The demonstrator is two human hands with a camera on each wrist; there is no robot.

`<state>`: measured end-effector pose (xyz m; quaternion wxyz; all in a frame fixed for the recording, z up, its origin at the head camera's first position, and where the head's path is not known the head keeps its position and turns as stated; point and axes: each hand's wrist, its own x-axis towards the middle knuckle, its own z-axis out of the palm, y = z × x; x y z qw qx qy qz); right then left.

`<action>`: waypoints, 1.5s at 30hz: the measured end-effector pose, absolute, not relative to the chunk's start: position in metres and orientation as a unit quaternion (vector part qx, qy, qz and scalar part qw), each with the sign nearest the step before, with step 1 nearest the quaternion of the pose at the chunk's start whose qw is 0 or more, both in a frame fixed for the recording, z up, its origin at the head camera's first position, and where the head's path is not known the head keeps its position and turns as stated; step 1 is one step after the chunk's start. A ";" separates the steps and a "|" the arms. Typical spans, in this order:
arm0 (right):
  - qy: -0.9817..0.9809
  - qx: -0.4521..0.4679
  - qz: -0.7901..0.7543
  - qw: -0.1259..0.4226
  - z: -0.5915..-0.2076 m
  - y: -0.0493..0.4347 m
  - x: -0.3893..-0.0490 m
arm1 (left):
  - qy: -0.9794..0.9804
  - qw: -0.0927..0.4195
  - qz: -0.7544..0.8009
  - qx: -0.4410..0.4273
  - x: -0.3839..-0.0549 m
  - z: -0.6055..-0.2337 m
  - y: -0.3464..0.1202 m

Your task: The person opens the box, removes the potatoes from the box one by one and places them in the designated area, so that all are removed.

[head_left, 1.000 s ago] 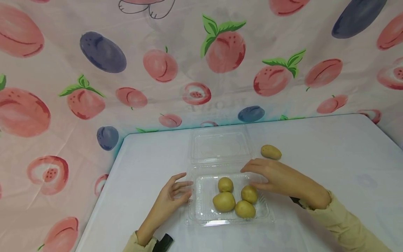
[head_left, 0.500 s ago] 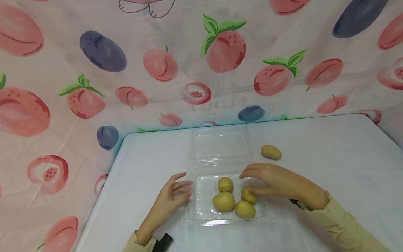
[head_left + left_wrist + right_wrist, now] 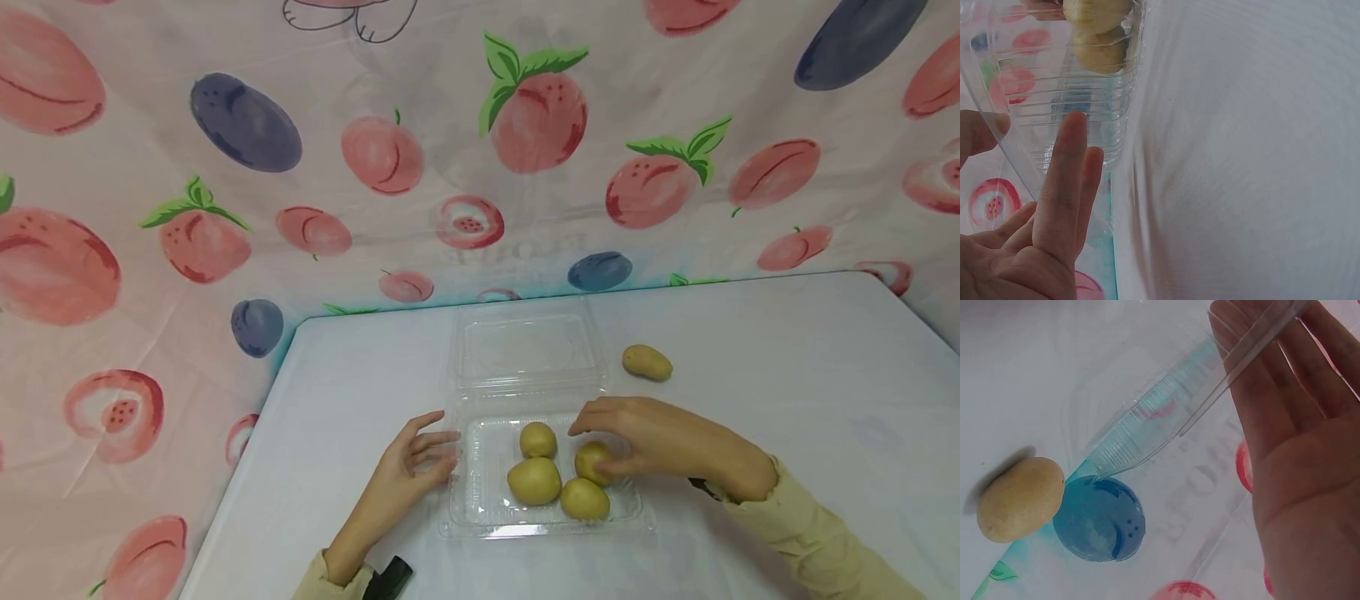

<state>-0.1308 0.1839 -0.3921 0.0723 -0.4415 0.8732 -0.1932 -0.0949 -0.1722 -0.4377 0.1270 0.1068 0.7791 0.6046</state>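
Observation:
An open clear plastic clamshell box (image 3: 487, 508) lies on the table, its lid (image 3: 525, 346) folded back. Inside are several potatoes, including a rear one (image 3: 537, 440), a larger left one (image 3: 534, 481), a front one (image 3: 585, 499) and a right one (image 3: 590, 461). My left hand (image 3: 411, 467) stands at the box's left side with loosely extended fingers. In the left wrist view, its fingers (image 3: 1063, 181) lie close to the ribbed wall. My right hand (image 3: 656, 433) hovers over the right side, thumb overlapping the right potato. The right wrist view shows its fingers extended, partly behind clear plastic.
Another potato (image 3: 647, 362) lies outside the box, right of the lid. A white cloth (image 3: 787, 400) covers the table. Behind it hangs a fruit-printed curtain (image 3: 420, 75).
My right hand has come slightly down and toward me, its thumb now overlapping the right potato. The left hand, box and potatoes stay where they were.

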 end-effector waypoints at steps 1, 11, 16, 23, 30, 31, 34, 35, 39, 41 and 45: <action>0.873 -0.443 -0.193 0.072 -0.392 0.184 -0.131 | 0.779 0.127 0.605 0.107 -0.095 -0.438 -0.172; 0.864 -0.461 -0.189 0.067 -0.394 0.181 -0.132 | 0.778 0.126 0.606 0.107 -0.095 -0.438 -0.172; 0.857 -0.475 -0.189 0.058 -0.394 0.180 -0.134 | 0.778 0.128 0.606 0.108 -0.096 -0.438 -0.172; 0.855 -0.477 -0.189 0.079 -0.395 0.176 -0.136 | 0.781 0.127 0.603 0.107 -0.095 -0.438 -0.172; 0.852 -0.475 -0.198 0.100 -0.397 0.174 -0.136 | 0.778 0.128 0.605 0.105 -0.095 -0.438 -0.172; 0.850 -0.477 -0.199 0.100 -0.396 0.174 -0.136 | 0.778 0.128 0.607 0.105 -0.095 -0.438 -0.172; 0.845 -0.487 -0.200 0.099 -0.395 0.174 -0.136 | 0.774 0.130 0.610 0.104 -0.095 -0.437 -0.172; 0.843 -0.489 -0.200 0.100 -0.395 0.174 -0.136 | 0.775 0.130 0.610 0.105 -0.095 -0.437 -0.172; 0.840 -0.494 -0.201 0.101 -0.394 0.174 -0.136 | 0.776 0.129 0.608 0.107 -0.094 -0.437 -0.172; 0.839 -0.494 -0.203 0.102 -0.393 0.174 -0.136 | 0.777 0.128 0.607 0.107 -0.094 -0.437 -0.172; 0.840 -0.493 -0.202 0.100 -0.393 0.174 -0.135 | 0.779 0.126 0.605 0.108 -0.094 -0.437 -0.172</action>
